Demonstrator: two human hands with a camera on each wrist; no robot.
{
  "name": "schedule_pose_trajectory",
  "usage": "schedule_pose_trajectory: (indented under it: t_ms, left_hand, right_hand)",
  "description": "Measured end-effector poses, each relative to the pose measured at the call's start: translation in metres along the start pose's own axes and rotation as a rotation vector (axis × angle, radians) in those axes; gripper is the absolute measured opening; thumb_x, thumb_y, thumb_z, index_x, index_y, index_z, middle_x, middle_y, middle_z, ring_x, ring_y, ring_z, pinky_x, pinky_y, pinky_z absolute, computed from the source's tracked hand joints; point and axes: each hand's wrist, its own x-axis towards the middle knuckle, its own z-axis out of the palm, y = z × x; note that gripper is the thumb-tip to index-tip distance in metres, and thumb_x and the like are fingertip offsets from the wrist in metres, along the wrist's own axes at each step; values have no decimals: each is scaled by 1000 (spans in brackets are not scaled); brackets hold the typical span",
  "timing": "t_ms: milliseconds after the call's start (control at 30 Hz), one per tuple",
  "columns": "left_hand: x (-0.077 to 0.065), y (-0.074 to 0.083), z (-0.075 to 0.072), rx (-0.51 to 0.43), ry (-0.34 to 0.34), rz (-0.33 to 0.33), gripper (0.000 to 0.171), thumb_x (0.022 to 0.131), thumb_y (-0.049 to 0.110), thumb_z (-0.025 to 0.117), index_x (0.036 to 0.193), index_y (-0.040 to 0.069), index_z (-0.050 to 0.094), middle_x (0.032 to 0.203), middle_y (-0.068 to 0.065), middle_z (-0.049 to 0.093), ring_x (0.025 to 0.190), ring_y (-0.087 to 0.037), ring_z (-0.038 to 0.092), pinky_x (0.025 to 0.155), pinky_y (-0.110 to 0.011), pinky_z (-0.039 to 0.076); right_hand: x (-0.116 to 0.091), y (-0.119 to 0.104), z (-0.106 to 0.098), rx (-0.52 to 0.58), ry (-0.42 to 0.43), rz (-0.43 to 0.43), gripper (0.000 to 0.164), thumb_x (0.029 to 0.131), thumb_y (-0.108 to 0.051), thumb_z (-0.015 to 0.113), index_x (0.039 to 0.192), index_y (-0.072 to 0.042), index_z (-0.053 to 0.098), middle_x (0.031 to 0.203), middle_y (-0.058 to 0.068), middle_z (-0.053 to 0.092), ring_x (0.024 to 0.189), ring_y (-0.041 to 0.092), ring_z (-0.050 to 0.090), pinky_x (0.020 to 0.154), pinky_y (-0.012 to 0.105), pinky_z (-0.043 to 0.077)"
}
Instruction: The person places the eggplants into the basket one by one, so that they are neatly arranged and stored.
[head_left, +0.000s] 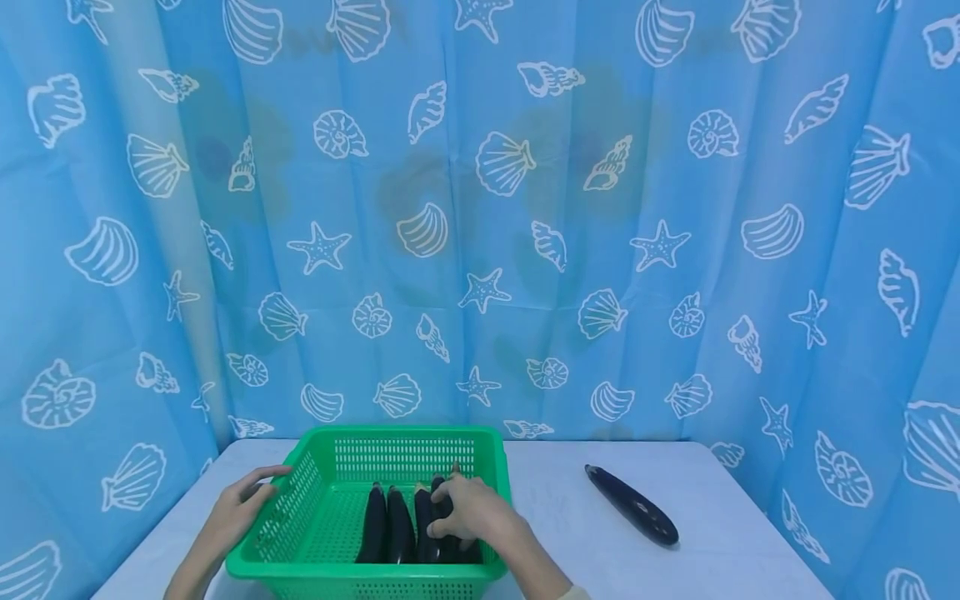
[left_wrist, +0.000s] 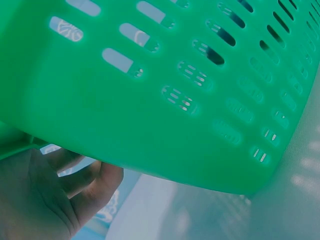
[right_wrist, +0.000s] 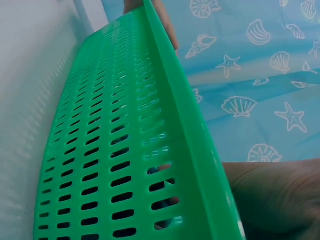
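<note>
A green slotted plastic basket [head_left: 315, 571] stands on the table with several dark eggplants [head_left: 373, 529] lying side by side in its right half. My right hand [head_left: 474, 508] reaches in over the right wall, thumb and fingers around the upper part of an eggplant [head_left: 438, 483]. Seen from the right wrist, the basket wall covers most of that hand, and mainly the wrist [right_wrist: 280, 195] shows above the rim. At the left rim, my left hand [head_left: 238, 510] holds the basket with bent fingers. The left wrist view has those fingers [left_wrist: 95, 187] close against the rim.
One more eggplant [head_left: 632, 506] lies on the white tabletop [head_left: 555, 517] to the right of the basket. Behind the table hangs a blue curtain [head_left: 480, 250] with white shells and starfish, which also closes off both sides.
</note>
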Motion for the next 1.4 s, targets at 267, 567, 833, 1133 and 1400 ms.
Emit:
schedule_pose_trajectory:
  t_ms: [267,567,833,1133,1400]
  left_hand:
    - [0,1,-2,7,-9,-4,48,105,37,43,143,8,50,142,-29,50,115,-38,62,91,-46,58]
    - [1,0,1,3,-6,9,47,105,37,43,142,8,51,143,-30,48,119,-42,59,93,-47,58]
    - [1,1,1,5,14,-7,45,105,34,45,141,8,53,135,-28,56,106,-31,67,84,-40,61]
    - [-1,1,1,-4,6,8,47,105,36,44,142,8,52,142,-29,50,114,-38,62,88,-44,60]
    - [-2,2,0,6,-4,4,47,106,36,42,143,8,50,143,-30,48,118,-41,60,93,-46,58]
  right_hand:
    - [7,0,10,78,-9,34,43,84,-23,79,124,-10,67,142,24,49,59,20,67,82,47,62]
    - [9,5,23,108,54,31,39,81,-10,80,117,-3,68,134,27,53,58,20,68,88,50,61]
    - [7,4,21,97,45,25,39,82,-17,80,117,-4,68,134,27,52,57,18,67,88,50,60]
    - [5,3,18,60,30,-14,39,86,-28,76,120,-9,69,111,14,70,55,18,65,77,42,63]
    - [-6,2,9,81,34,-77,44,87,-29,75,124,-7,67,62,11,66,54,23,65,67,36,59]
